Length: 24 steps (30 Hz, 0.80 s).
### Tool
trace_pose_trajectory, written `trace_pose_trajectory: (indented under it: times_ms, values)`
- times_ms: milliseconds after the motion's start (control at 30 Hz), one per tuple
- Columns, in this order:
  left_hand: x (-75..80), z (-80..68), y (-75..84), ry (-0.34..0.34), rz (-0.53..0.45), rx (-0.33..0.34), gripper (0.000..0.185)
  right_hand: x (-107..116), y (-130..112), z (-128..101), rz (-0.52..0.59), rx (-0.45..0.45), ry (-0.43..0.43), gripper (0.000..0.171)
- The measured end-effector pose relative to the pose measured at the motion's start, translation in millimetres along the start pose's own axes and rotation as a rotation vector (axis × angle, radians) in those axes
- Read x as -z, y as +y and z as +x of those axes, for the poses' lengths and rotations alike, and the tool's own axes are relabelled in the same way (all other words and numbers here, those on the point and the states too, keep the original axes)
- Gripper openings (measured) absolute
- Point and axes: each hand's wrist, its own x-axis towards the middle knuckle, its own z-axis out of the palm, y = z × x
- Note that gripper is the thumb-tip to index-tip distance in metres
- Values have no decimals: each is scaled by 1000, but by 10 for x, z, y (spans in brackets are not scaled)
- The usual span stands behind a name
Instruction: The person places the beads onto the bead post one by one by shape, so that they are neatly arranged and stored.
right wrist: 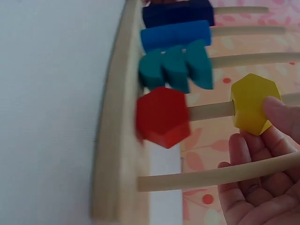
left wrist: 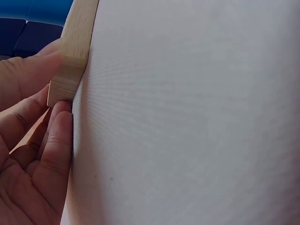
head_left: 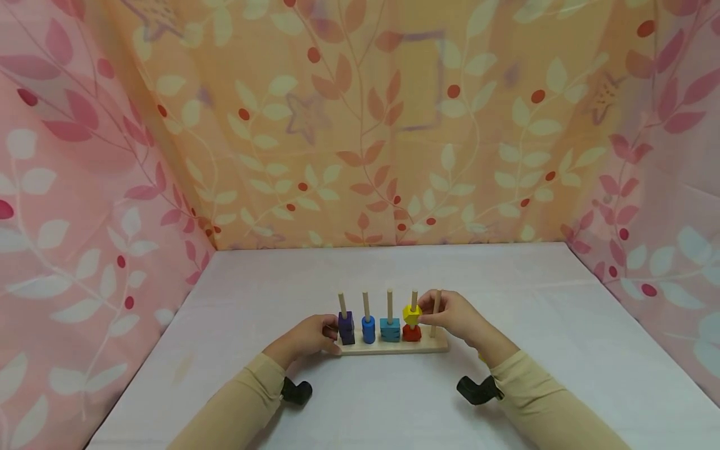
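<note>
Wooden peg board [head_left: 394, 347] sits on the white counter [head_left: 562, 375], five upright pegs in a row, long side facing the person.

Left hand [head_left: 306, 337] at the board's 9 o'clock end. In the left wrist view the fingers [left wrist: 56, 140] curl against the end of the base and the thumb presses its top edge, so the grip is closed on the base itself, apparently to keep the board from sliding or tipping while the other hand works.

Right hand [head_left: 458, 315] at roughly 3 o'clock of the board, fingertips pinching the yellow hexagon [head_left: 412, 314]. That piece is threaded on the fourth peg [head_left: 414, 300], partway down, clearly apart from the red hexagon [head_left: 412, 333] resting at the peg's foot (the gap shows best in the right wrist view, [right wrist: 255, 104] over [right wrist: 163, 117]). The grip is narrow, holding the yellow hexagon by its edges, probably so the hole stays lined up with the peg.

The fifth peg [head_left: 436, 312], bare, passes just in front of the right fingers.

Other pegs carry a purple block [head_left: 345, 328], blue cylinder [head_left: 368, 329] and teal block [head_left: 390, 330], each seated on the base.

Leaf-patterned cloth [head_left: 360, 125] backs the scene.
</note>
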Motion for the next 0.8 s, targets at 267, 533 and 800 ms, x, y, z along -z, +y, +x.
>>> trace_pose_trajectory:
  times_ms: [267, 533, 800]
  values:
    - [2, -12, 17, -5, 5, -13, 39, -103, 153, 24, -13, -58, 27, 20]
    - [-8, -13, 22, -1, -15, -8, 41, -125, 168, 33, -14, -55, 27, 17]
    - [-4, -10, 23, 1, -9, -3, 41, -52, 204, 20, -78, -10, -4, 27]
